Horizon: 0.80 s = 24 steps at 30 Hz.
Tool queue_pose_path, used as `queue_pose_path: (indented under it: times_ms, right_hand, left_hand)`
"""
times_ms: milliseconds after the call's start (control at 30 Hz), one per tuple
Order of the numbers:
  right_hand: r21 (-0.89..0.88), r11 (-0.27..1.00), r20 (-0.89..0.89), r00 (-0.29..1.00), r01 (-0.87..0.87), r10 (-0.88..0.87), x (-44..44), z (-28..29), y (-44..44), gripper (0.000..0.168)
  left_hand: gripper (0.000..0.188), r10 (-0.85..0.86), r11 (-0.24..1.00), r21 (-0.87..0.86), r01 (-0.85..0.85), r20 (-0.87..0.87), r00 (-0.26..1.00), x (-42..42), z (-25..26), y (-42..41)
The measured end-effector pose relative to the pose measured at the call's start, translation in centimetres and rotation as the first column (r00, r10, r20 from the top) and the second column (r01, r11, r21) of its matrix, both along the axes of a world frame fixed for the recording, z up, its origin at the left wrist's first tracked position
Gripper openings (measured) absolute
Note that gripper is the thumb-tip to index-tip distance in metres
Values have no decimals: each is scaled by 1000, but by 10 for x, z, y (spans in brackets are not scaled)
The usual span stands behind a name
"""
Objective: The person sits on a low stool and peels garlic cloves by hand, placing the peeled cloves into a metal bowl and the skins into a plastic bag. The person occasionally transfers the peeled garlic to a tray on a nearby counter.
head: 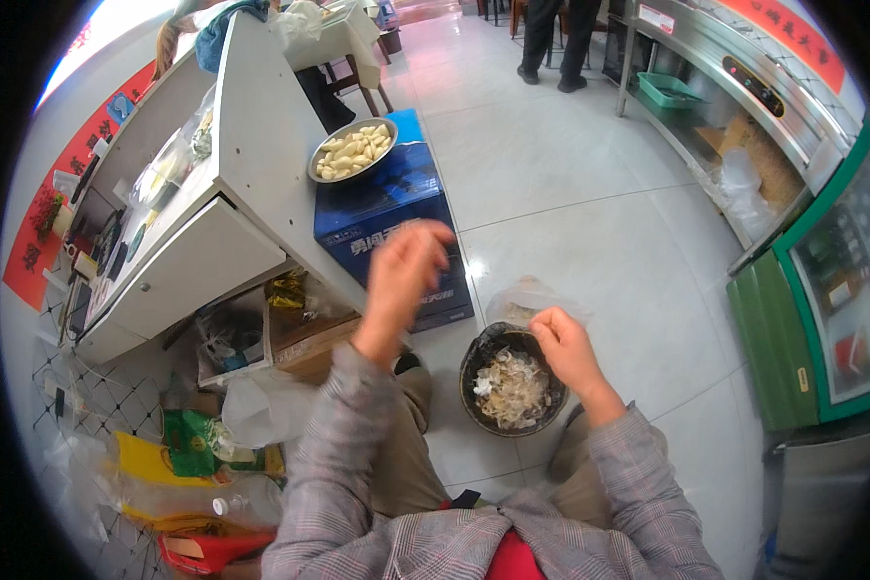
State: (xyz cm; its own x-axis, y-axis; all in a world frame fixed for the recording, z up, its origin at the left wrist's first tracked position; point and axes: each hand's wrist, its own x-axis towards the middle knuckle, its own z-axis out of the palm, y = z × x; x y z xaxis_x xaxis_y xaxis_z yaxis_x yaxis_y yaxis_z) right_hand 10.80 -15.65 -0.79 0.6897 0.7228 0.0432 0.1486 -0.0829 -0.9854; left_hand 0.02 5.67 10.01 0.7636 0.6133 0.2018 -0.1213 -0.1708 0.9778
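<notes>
My left hand (410, 279), blurred and with fingers curled, is above a blue printed carton (380, 206). Whether it holds anything is not visible. On top of the carton rests a metal bowl (315, 170) heaped with peeled garlic cloves (355, 152). My right hand (563, 344) is over the right rim of a round bin (467, 395) between my feet, thumb against curled fingers; anything inside them is hidden. Papery garlic skins (511, 395) and a white scrap fill much of the bin. Just behind it lies a clear plastic bag (522, 297) with something pale inside.
A white cabinet (196, 272) borders the carton on the left. Plastic bags and a clear bottle (250, 502) lie at lower left. On the right stand a steel counter (696, 145) and a green-framed glass-door cooler (779, 348). A person's legs (560, 36) are at the back.
</notes>
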Motion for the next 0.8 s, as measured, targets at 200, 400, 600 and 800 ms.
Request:
queue_pose_path:
  times_ms: [200,400,600,800]
  right_hand:
    - [1,988,137,978,-157,155,-7,17,1,7]
    - [-120,967,237,939,-224,247,2,17,-9,9]
    - [-167,958,310,910,-233,275,9,13,-16,10]
    - [-144,955,351,888,-261,296,5,9,-6,9]
  left_hand:
    - [21,497,506,712,-487,221,839,37,63,171]
    - [26,604,372,908,-193,-79,793,74,34,253]
    - [35,570,440,897,29,-305,763,99,29,258]
    - [39,560,574,809,-130,-272,783,81,29,276]
